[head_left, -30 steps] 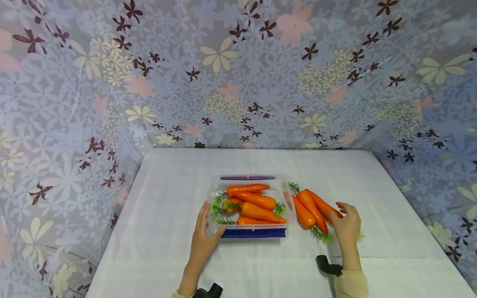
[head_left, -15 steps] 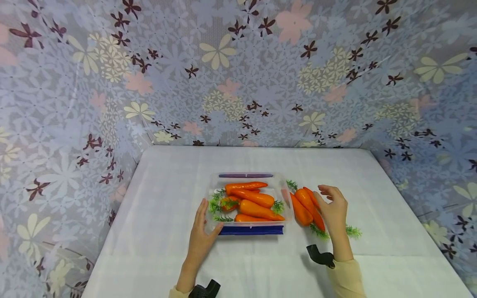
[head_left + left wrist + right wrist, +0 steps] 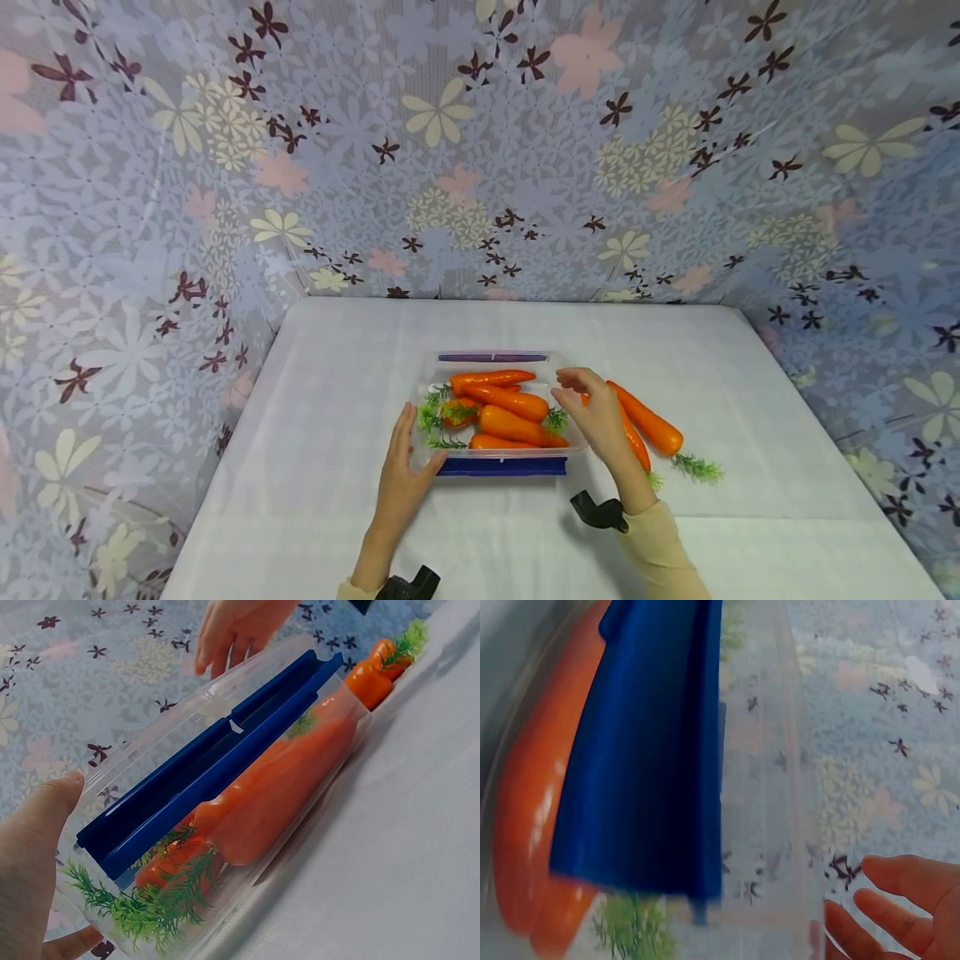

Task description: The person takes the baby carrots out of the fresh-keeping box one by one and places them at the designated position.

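Observation:
A clear plastic box with blue latch flaps holds several carrots with feathery green tops. At its left end rests my left hand, thumb at the near corner and straight fingers along the side. In the left wrist view, the thumb touches the box's upper corner near the blue flap. My right hand is at the right end of the box, fingers spread loosely, holding nothing. The right wrist view shows its fingers beside the clear wall. It partly hides the loose carrots behind it.
The loose carrots lie on the white tablecloth to the right of the box, one with its green top pointing right. Flowered fabric stands behind the table and along both sides. Black camera mounts sit on both wrists.
My right hand has moved left from the outermost loose carrot to the right end of the box, bringing that carrot into view. The left hand and the box have stayed in place.

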Demonstrator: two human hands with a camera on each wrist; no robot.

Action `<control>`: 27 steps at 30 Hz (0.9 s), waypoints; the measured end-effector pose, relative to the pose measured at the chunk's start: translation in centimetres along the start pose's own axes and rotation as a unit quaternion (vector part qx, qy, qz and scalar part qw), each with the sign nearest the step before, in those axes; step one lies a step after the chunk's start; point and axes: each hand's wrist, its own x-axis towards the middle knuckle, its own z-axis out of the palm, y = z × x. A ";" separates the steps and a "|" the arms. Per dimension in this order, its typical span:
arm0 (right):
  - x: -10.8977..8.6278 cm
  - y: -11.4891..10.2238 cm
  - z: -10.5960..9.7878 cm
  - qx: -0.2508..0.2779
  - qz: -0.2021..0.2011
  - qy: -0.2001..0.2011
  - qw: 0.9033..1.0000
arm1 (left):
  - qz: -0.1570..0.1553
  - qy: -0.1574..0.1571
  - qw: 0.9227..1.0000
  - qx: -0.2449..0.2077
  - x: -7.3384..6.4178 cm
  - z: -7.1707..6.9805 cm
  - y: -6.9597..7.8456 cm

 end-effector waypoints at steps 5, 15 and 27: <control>0.6 -0.1 1.9 0.004 0.009 -0.054 0.998 | -0.005 -0.005 1.000 -0.003 -0.1 -0.2 -0.2; 0.8 0.4 4.2 -0.042 0.030 -0.108 0.993 | -0.008 -0.003 1.000 0.000 -0.1 -0.1 -0.1; 0.9 0.9 4.3 -0.042 0.045 -0.166 0.984 | -0.006 0.002 1.000 0.006 -0.1 0.0 0.0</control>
